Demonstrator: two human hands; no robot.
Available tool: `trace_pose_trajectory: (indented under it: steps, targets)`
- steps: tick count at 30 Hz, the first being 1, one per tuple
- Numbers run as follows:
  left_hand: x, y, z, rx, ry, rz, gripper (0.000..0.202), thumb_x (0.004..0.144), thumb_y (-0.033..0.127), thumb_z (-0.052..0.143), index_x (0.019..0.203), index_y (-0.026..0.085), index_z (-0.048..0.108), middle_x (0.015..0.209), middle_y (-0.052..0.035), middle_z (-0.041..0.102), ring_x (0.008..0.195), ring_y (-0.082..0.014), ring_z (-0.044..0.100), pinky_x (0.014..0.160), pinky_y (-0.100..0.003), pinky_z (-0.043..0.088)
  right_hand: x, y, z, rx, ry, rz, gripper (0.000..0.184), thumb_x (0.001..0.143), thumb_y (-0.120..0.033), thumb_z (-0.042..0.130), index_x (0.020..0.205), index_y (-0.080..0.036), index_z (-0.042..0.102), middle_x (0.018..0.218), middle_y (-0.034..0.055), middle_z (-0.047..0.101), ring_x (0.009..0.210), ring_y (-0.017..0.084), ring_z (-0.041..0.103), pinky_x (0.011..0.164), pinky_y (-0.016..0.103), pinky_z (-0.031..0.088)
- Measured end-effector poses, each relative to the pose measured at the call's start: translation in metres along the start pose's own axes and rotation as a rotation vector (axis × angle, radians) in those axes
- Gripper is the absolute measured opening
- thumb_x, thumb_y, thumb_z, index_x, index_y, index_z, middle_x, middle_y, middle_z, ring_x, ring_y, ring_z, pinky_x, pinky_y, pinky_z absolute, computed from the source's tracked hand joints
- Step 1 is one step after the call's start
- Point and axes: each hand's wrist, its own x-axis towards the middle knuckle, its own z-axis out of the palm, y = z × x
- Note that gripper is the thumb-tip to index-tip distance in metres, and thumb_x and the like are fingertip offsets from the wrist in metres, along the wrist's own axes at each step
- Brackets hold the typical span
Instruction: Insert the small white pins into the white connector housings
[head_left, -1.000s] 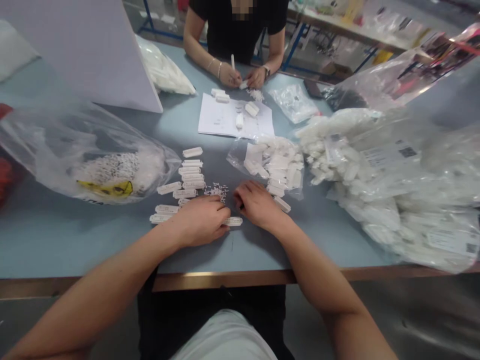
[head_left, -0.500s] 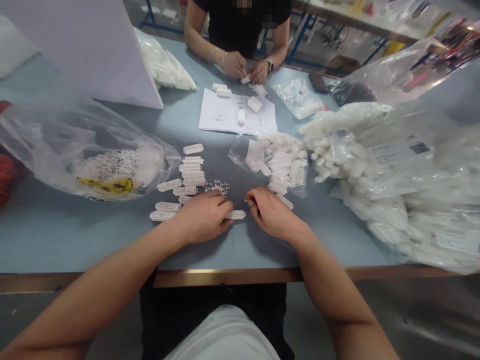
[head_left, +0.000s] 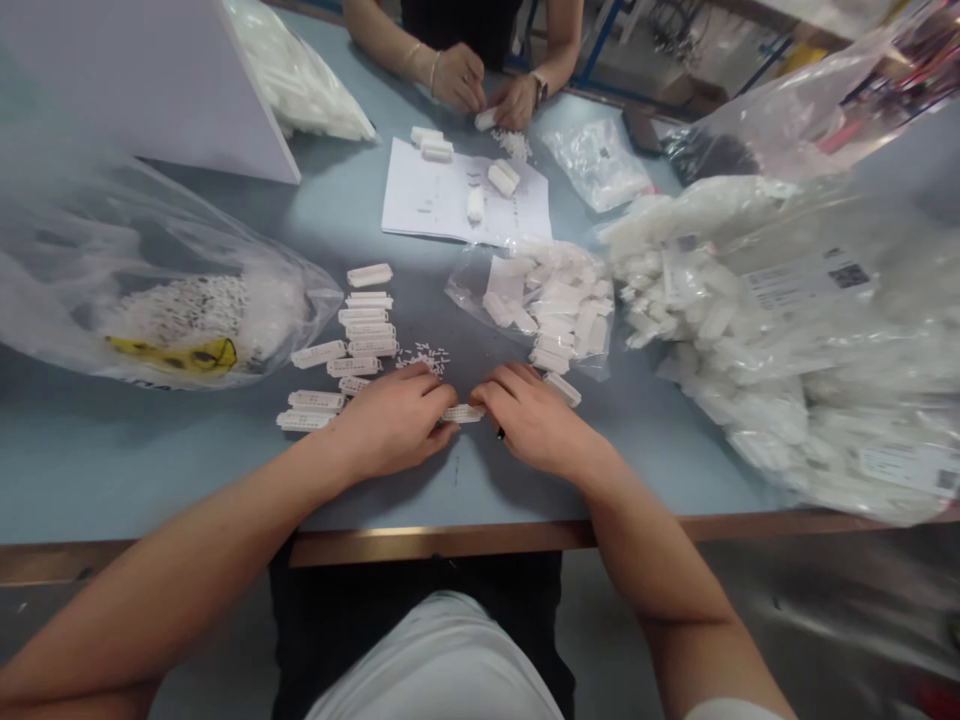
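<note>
My left hand [head_left: 397, 418] is closed on the left part of a white plastic connector housing [head_left: 463, 413] with rows of small holes, held low over the table. At its right end, my right hand [head_left: 529, 415] has thumb and fingers pinched together; what is between the fingertips is hidden. A small dark tip [head_left: 500, 433] shows under that hand. Just beyond my left fingers lies a pile of tiny white pins [head_left: 424, 358]. More white housings [head_left: 371, 346] lie in a loose column beside and beyond my left hand.
An open clear bag of white housings [head_left: 555, 290] lies beyond my right hand. Large bags [head_left: 780, 330] crowd the right, and a bag of small parts [head_left: 187, 310] the left. Across the table [head_left: 420, 500], a co-worker's hands [head_left: 484, 90] hold a white piece near a paper sheet [head_left: 420, 205].
My right hand has come left to the housing's right end; before, a gap lay between them. The view has tilted down slightly. The co-worker's hands have parted a little.
</note>
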Motion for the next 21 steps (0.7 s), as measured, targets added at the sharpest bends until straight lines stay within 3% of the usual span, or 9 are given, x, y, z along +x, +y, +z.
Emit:
trace_pose_trajectory:
  steps: [6, 21]
  targets:
    - [-0.0011, 0.0005, 0.0024, 0.004, 0.005, -0.012, 0.024, 0.088, 0.034, 0.055, 0.092, 0.014, 0.067, 0.082, -0.0075, 0.066, 0.091, -0.0238, 0.061, 0.091, -0.038, 0.050, 0.0008, -0.0011, 0.0022, -0.022, 0.036, -0.011, 0.028, 0.095, -0.010, 0.034, 0.094, -0.014, 0.062, 0.085, 0.0095, 0.057, 0.080, 0.022, 0.043, 0.076, 0.035, 0.037]
    - [0.0005, 0.0049, -0.0002, 0.001, -0.023, 0.009, 0.024, 0.090, 0.033, 0.053, 0.088, 0.012, 0.065, 0.082, -0.0095, 0.066, 0.088, -0.0246, 0.060, 0.089, -0.038, 0.050, 0.0033, -0.0094, 0.0009, -0.163, -0.057, -0.003, 0.019, 0.088, -0.008, 0.044, 0.087, -0.015, 0.062, 0.085, 0.0089, 0.059, 0.082, 0.024, 0.046, 0.078, 0.037, 0.034]
